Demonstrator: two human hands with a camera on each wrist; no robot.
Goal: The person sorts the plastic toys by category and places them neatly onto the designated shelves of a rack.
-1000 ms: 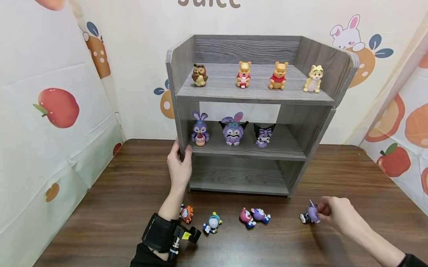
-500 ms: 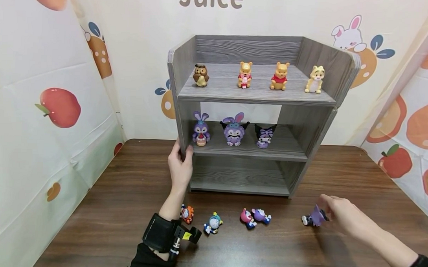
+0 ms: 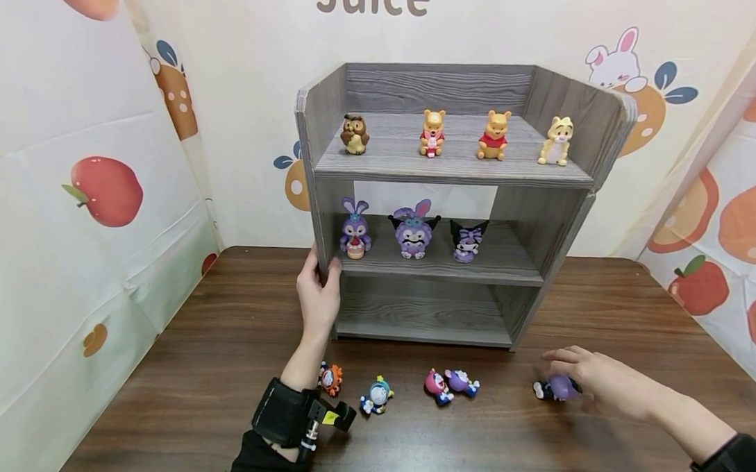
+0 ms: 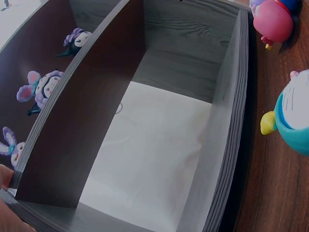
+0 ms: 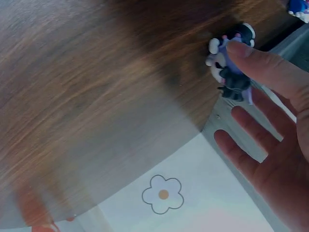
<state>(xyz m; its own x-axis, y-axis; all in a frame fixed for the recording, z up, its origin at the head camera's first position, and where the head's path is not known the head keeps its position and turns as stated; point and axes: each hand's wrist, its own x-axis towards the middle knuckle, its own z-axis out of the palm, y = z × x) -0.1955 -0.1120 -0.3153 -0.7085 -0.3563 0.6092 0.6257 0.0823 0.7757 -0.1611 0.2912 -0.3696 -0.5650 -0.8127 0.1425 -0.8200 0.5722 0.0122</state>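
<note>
There is one gray shelf point(image 3: 433, 88) with three levels point(image 3: 511, 254). One brown owl point(image 3: 354, 135), two yellow bears point(image 3: 492, 137) and one pale toy point(image 3: 555, 142) sit on top. Three purple toys point(image 3: 413, 238) stand in the middle. Five small toys point(image 3: 377, 394) lie on one brown table point(image 3: 210, 397).

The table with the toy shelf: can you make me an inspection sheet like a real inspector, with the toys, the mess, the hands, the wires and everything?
Surface: brown wood-grain table.
Job's things: grey shelf with four figurines on top and three on the middle level; on the table, an orange figurine, teal figurine, pink figurine, light-purple figurine and dark-and-purple figurine.
Clutter: nothing seen.
Hands: left hand grips the shelf's left side; right hand is at the dark-and-purple figurine, fingers not closed round it.
Cables: nothing seen.
Surroundings: pale backdrop printed with fruit, a rabbit and "Juice".
</note>
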